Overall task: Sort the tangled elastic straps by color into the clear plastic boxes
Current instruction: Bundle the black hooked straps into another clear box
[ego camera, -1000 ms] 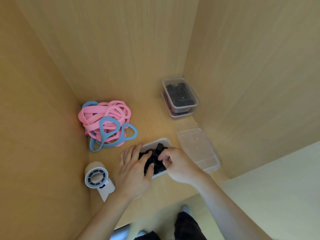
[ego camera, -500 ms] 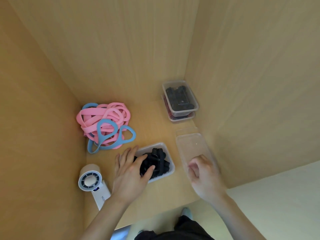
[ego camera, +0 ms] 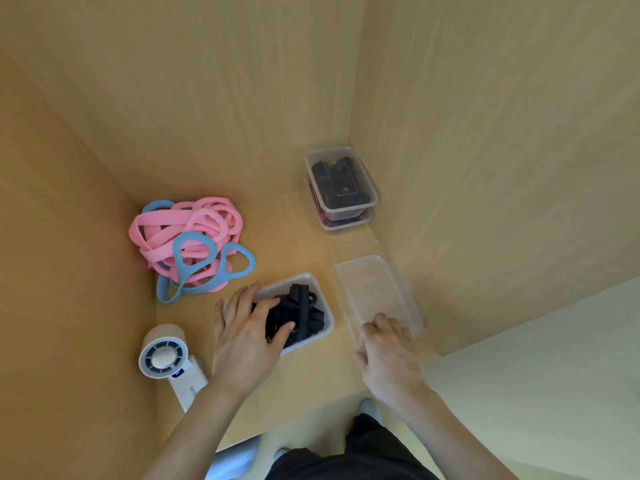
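A tangle of pink and blue elastic straps [ego camera: 188, 242] lies at the back left of the wooden shelf. In front of it stands a clear plastic box [ego camera: 328, 322] filled with black straps [ego camera: 301, 315]. My left hand [ego camera: 244, 336] rests on those black straps with fingers spread, pressing them down. To the right lies a clear empty lid or shallow box [ego camera: 370, 285]. My right hand [ego camera: 386, 351] is at its near end, with fingers curled over that edge.
Two stacked clear boxes [ego camera: 341, 190] stand in the back right corner, the top one with black straps, the lower one showing red. A white hand-held fan [ego camera: 162, 358] lies at the front left. Wooden walls close in at the left, back and right.
My right hand left the box of black straps and moved right onto the near edge of the clear lid. My left hand stayed on the black straps.
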Demonstrator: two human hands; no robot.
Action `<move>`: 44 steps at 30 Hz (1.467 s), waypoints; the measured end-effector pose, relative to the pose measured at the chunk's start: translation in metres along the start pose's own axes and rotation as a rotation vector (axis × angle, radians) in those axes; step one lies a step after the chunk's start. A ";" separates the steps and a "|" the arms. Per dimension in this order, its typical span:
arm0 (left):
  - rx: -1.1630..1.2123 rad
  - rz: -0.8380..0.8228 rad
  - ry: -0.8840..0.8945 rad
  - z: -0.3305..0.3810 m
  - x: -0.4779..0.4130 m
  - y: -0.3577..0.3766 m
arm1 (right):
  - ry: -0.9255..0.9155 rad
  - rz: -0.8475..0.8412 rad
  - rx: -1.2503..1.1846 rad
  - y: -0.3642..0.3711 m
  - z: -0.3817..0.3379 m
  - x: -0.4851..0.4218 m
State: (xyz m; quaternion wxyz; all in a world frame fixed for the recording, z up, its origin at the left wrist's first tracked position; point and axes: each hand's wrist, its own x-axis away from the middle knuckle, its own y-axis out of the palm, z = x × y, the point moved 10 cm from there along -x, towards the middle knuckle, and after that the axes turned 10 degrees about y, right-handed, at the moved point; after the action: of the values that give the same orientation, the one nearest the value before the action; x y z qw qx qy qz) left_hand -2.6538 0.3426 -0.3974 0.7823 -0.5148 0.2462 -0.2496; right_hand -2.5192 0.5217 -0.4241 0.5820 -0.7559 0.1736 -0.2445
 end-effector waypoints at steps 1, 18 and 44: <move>0.004 0.003 0.000 0.000 0.000 -0.001 | 0.008 -0.020 0.020 0.003 -0.001 0.000; 0.048 -0.059 0.246 0.028 -0.007 0.003 | 0.083 0.395 -0.531 -0.077 0.034 0.034; 0.098 0.041 -0.042 -0.008 0.002 -0.005 | 0.515 0.098 -1.398 -0.027 -0.007 -0.066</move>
State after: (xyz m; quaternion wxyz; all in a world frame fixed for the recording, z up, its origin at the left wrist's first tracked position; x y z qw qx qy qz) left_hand -2.6580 0.3337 -0.3963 0.8166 -0.4758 0.2275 -0.2346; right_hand -2.5780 0.5593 -0.4073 -0.0832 -0.8599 0.4529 -0.2202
